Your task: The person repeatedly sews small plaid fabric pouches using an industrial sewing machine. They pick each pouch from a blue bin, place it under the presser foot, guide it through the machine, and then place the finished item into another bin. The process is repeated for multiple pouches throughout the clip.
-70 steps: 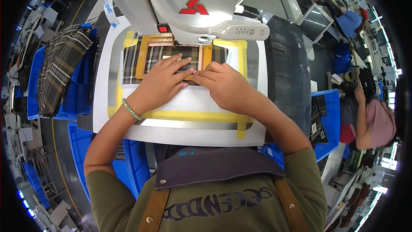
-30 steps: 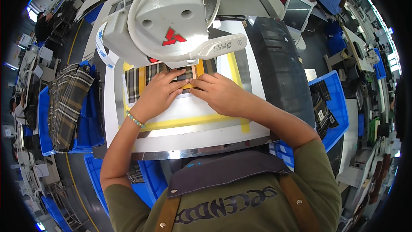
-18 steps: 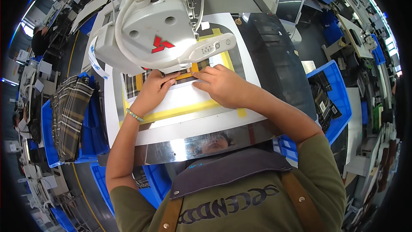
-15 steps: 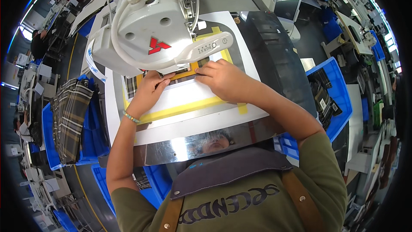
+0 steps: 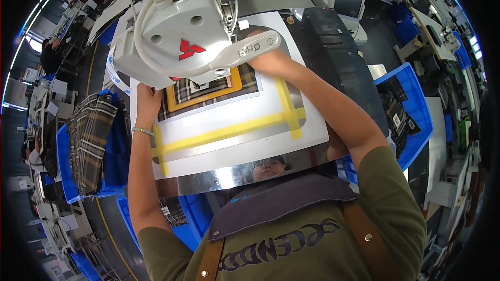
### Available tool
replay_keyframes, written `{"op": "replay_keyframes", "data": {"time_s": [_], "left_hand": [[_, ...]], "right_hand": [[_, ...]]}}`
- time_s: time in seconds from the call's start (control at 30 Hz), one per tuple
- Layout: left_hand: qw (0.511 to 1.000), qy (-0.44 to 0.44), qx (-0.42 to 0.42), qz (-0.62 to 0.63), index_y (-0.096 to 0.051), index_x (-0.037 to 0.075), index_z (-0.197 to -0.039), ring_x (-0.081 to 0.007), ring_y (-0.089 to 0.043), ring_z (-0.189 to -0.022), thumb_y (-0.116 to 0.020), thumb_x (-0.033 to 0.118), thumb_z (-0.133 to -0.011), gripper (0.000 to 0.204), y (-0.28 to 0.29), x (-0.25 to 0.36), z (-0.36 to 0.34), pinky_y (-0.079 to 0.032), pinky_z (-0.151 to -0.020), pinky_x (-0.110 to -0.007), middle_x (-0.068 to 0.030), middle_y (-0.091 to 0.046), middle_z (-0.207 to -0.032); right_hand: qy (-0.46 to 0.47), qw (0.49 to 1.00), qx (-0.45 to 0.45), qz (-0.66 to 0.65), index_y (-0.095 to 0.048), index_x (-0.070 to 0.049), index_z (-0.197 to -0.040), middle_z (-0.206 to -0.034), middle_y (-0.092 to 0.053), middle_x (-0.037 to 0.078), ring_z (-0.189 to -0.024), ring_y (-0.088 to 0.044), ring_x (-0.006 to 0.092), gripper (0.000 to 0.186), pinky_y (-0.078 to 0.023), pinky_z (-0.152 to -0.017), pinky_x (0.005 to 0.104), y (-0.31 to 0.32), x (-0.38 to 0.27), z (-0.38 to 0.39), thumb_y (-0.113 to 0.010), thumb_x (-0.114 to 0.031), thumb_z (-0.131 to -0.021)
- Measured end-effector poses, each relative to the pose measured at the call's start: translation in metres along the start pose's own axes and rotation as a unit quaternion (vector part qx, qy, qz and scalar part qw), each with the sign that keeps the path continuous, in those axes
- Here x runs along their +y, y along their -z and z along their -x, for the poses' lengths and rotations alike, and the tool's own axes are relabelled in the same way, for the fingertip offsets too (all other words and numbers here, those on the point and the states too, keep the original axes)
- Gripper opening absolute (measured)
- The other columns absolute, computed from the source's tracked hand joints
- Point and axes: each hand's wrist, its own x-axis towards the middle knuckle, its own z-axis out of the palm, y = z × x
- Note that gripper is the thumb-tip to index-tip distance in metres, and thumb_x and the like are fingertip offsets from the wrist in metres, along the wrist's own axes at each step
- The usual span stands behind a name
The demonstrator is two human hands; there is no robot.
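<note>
Progress: plaid cloth [image 5: 183, 93] under orange frame [image 5: 237, 80], partly beneath machine head [image 5: 177, 31]; placement apparently complete, remainder indeterminable | Left hand [image 5: 147, 100] at frame's left, right hand [image 5: 266, 61] at its right; fingers hidden, opening and grip cannot be told | Count: one framed cloth, one frame, one machine head, two hands

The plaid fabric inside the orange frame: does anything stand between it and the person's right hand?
Yes: the right side of the orange frame lies between the enclosed plaid fabric and the right hand. The white lamp hides the fingertips, so their contact can't be told.
</note>
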Motion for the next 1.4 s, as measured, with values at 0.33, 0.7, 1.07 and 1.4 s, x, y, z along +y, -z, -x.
{"op": "replay_keyframes", "data": {"time_s": [0.33,0.7,1.07,1.4], "left_hand": [[0.998,-0.037,-0.026,-0.041,-0.063,-0.006,-0.124,-0.0452,-0.049,-0.128,-0.067,0.012,-0.093,0.036,0.002,0.006,0.015,-0.039,-0.11,-0.047,-0.0267,-0.054,-0.137],[0.997,0.007,-0.065,-0.038,-0.067,-0.005,-0.099,-0.0321,-0.056,-0.109,-0.071,0.016,-0.093,0.023,0.01,0.06,0.063,-0.046,-0.094,-0.038,-0.0166,-0.063,-0.115],[0.997,-0.037,-0.064,-0.02,-0.06,-0.003,-0.079,-0.0308,-0.05,-0.081,-0.073,0.02,-0.089,0.029,-0.05,0.119,0.052,-0.042,-0.074,-0.042,-0.0133,-0.056,-0.076],[0.989,-0.019,-0.144,0.01,-0.053,-0.003,-0.081,-0.0244,-0.044,-0.074,-0.065,0.022,-0.099,0.033,-0.045,0.125,0.064,-0.04,-0.07,-0.037,-0.0099,-0.048,-0.077]], "right_hand": [[0.037,0.997,-0.068,-0.02,-0.068,0.001,-0.084,-0.146,-0.048,0.028,-0.139,-0.039,0.0433,0.025,-0.035,-0.115,0.0485,0.003,-0.007,0.058,-0.072,-0.023,-0.091],[0.019,1.0,-0.021,0.009,-0.065,0.002,-0.085,-0.11,-0.057,0.017,-0.106,-0.056,0.0334,0.023,-0.047,-0.089,0.0417,0.025,0.001,0.073,-0.072,-0.02,-0.09],[-0.119,0.988,-0.043,0.085,-0.056,0.002,-0.079,-0.081,-0.057,0.015,-0.073,-0.057,0.0336,0.031,-0.044,-0.067,0.0441,0.082,0.026,0.093,-0.068,-0.023,-0.093],[-0.077,0.994,0.005,-0.073,-0.05,0.003,-0.08,-0.078,-0.048,0.01,-0.068,-0.047,0.0217,0.026,-0.04,-0.063,0.035,0.092,-0.017,0.13,-0.069,-0.01,-0.092]]}}
